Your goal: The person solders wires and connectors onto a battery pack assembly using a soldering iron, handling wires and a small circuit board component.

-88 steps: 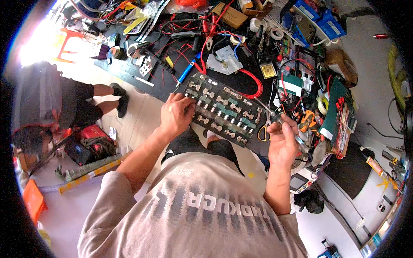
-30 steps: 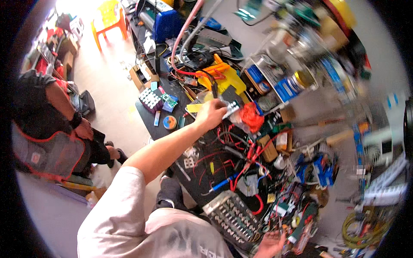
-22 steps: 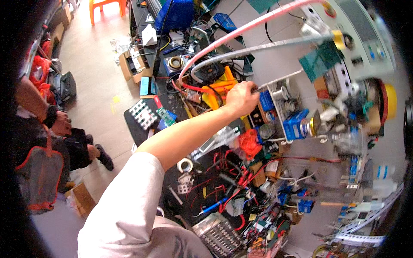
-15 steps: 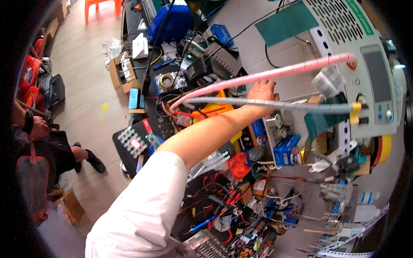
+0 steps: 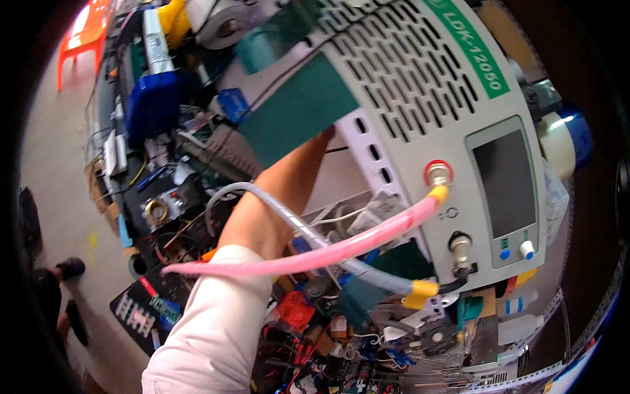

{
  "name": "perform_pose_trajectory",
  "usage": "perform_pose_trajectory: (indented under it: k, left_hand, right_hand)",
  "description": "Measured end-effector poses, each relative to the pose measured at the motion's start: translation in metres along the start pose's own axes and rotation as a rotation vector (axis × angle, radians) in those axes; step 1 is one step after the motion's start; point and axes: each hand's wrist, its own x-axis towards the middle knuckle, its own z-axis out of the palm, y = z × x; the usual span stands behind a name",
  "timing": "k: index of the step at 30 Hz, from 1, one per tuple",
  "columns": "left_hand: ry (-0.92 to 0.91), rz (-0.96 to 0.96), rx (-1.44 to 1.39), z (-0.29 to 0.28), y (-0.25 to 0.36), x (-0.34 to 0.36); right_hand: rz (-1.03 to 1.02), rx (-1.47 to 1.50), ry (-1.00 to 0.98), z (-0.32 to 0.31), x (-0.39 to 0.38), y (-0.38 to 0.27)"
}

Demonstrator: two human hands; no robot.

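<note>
My left forearm (image 5: 275, 197) in its white sleeve (image 5: 207, 331) reaches up from the lower edge. Its hand is hidden behind a dark green sheet (image 5: 302, 108) beside a pale electrical unit (image 5: 407, 131), so its grip cannot be seen. The unit has slotted vents, a dark screen (image 5: 504, 176), and a blue and a white knob. Two spiral-wrapped cables, one pink (image 5: 354, 248) and one grey (image 5: 292, 223), run from metal connectors on its front and pass over my arm. My right hand is out of view.
Tools, wires and small parts crowd the dark bench, with a blue object (image 5: 152, 105) and a tape roll (image 5: 156, 211) at left. A red plastic bag (image 5: 295, 310) lies below the cables. An orange chair (image 5: 82, 43) stands far left. Another person's legs (image 5: 56, 289) show at left.
The view has swung, bringing the electrical unit closer and larger. My left hand, visible earlier beneath the cables, has gone behind the green sheet. The pink cable now hangs lower, across my sleeve.
</note>
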Motion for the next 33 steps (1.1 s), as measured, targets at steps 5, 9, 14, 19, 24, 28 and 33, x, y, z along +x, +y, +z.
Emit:
perform_pose_trajectory:
  k: [5,9,14,19,24,28,33]
  left_hand:
    - [0.029,-0.023,0.008,0.000,-0.016,0.019]
    - [0.028,-0.037,0.026,0.003,-0.039,0.020]
    - [0.039,-0.028,0.046,-0.019,-0.065,0.023]
    - [0.031,0.022,0.050,-0.050,-0.052,0.007]
    - [0.011,-0.008,-0.047,-0.081,-0.062,-0.066]
    - [0.045,-0.172,-0.200,-0.126,-0.065,-0.177]
    - [-0.074,-0.605,0.008,-0.213,-0.116,-0.374]
  right_hand:
    - [0.011,0.045,0.067,-0.022,0.000,-0.001]
    - [0.007,0.101,0.153,-0.071,-0.015,0.005]
    - [0.010,0.177,0.277,-0.200,-0.054,0.027]
    - [-0.045,0.246,0.502,-0.191,-0.099,0.034]
    - [-0.080,0.302,0.398,-0.193,-0.119,0.029]
    - [-0.032,0.368,0.373,-0.191,-0.112,0.038]
    - [0.009,0.393,0.237,-0.203,-0.105,0.057]
